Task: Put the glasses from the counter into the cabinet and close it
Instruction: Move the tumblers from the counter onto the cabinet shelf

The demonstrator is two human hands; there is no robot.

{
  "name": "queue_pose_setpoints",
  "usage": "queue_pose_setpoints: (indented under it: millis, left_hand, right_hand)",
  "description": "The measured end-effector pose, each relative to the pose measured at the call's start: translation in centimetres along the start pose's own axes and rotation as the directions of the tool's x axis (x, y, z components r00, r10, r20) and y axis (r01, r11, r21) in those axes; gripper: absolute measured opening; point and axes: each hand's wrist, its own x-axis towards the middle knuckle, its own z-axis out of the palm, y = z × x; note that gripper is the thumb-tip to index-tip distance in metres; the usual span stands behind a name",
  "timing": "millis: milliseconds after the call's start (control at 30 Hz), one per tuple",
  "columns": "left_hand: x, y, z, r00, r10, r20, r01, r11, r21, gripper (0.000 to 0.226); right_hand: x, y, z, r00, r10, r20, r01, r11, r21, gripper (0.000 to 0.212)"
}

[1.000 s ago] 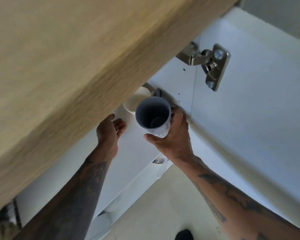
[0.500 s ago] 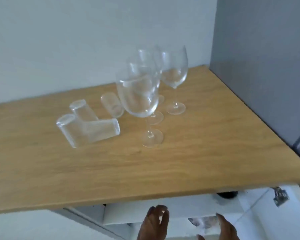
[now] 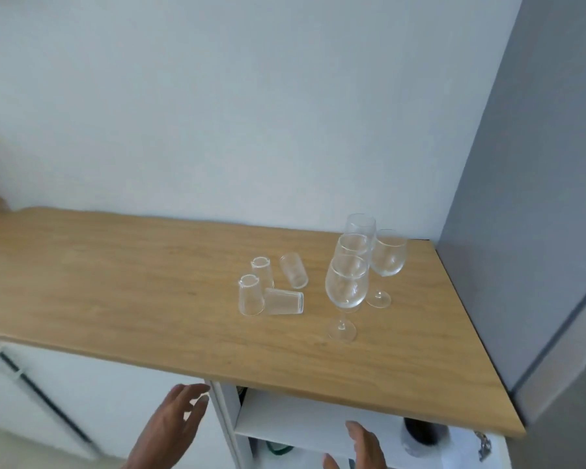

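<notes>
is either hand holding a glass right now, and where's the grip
No. Left hand and right hand are both open and empty, below the counter.

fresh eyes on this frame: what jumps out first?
A cluster of clear glasses on the wooden counter: four wine glasses upright at right, four tumblers beside them, two lying on their sides. Below the counter edge, the cabinet stands open, with both hands, left hand and right hand, empty before it.

You have a single head view, looking forward and down from above the wooden counter [image 3: 149,292] toward the wall [image 3: 251,113]. Both hands sit near the bottom edge, close to the lens; the counter lies beyond them, higher in frame.
</notes>
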Motion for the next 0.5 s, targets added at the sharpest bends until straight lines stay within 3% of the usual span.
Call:
queue_pose_setpoints:
  millis: [33,200,300,500]
  left_hand:
    - [0.9,0.5,-1.0,1.0,0.027,0.001,-0.027,1.0,0.0,0.018]
    - [7.6,3.4,-2.7,0.991,0.132,0.003,-0.132,0.991,-0.025,0.024]
    - [12.3,5.1,-1.9,0.981,0.195,0.018,-0.196,0.981,0.005,0.04]
    - [20.5,6.5,1.4,0.983,0.175,0.059,-0.174,0.984,-0.027,0.085]
  right_hand:
    - [0.3,-2.1,-0.1,0.996,-0.041,-0.085,0.041,0.999,-0.002,0.062]
    - [3.7,-6.6,-1.7,0.97,-0.201,-0.137,0.202,0.979,-0.005,0.052]
    - [7.6,-10.1,-1.3,0.948,-0.294,-0.122,0.289,0.956,-0.057,0.05]
    - [16.9,-15.6,0.8,0.966,-0.24,-0.095,0.219,0.956,-0.195,0.063]
